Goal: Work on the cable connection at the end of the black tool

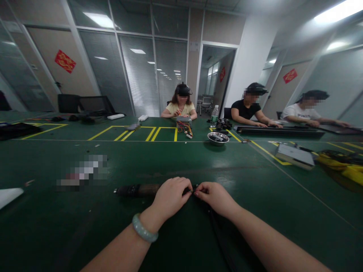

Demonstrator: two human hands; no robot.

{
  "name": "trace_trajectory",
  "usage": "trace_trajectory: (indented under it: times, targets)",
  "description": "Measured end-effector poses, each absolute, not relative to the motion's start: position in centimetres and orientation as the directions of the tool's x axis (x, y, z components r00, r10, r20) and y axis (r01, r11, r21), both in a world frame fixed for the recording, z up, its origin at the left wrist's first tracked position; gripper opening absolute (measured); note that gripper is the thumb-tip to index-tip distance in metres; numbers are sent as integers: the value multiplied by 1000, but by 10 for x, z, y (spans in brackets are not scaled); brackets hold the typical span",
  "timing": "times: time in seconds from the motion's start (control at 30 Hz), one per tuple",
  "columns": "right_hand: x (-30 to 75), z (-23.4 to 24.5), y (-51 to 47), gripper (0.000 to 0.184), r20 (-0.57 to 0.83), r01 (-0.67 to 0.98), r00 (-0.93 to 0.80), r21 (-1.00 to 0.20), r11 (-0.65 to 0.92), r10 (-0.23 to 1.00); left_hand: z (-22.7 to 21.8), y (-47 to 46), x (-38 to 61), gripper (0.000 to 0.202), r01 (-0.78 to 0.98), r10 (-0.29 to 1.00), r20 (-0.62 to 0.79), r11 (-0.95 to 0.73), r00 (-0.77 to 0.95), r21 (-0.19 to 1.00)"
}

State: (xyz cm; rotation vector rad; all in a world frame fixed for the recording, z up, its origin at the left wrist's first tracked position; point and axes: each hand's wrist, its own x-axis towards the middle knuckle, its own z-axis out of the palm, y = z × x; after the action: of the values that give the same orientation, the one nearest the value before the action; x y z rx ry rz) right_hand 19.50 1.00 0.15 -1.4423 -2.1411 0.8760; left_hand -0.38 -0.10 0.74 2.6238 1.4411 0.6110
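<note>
We have both hands together over the green worktop (113,230), close in front of us. A black cylindrical tool (136,190) lies there on its side, its narrow metal tip pointing to our left, its other end running beneath our left hand (170,198). The fingers of that hand are bent and drawn narrow, thumb and forefinger pinching a small part (192,191) just beyond the tool's covered end. Our right hand (217,198) meets it from the other side, its fingertips also closed narrow on the same part; it is too small for us to tell what it is. A dark cable (218,234) runs from beneath the right hand toward us. We wear a pale green bracelet (144,229) on the left wrist.

Well apart, farther across the worktop, a metal bowl (218,143) holds dark pieces, and a clear bottle (214,114) stands behind it. A grey box (184,119) with coloured wires (187,131) sits before a co-worker in a yellow top (188,109). Two more people sit to the right, one in a black shirt (246,110) behind a long black bar (279,132). Nearer us on that side lie a flat silver case (295,155) and something yellow (354,172).
</note>
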Motion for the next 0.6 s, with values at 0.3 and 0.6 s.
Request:
trace_trajectory:
  times: [0.3,0.6]
  targets:
    - [195,-2,11,17,10,658,-388,-697,284,922,7,-2,-4,6,787,823,315,-555,473,268]
    - [195,1,10,17,1,664,-385,-694,278,923,8,-4,-3,8,780,824,321,-555,467,290]
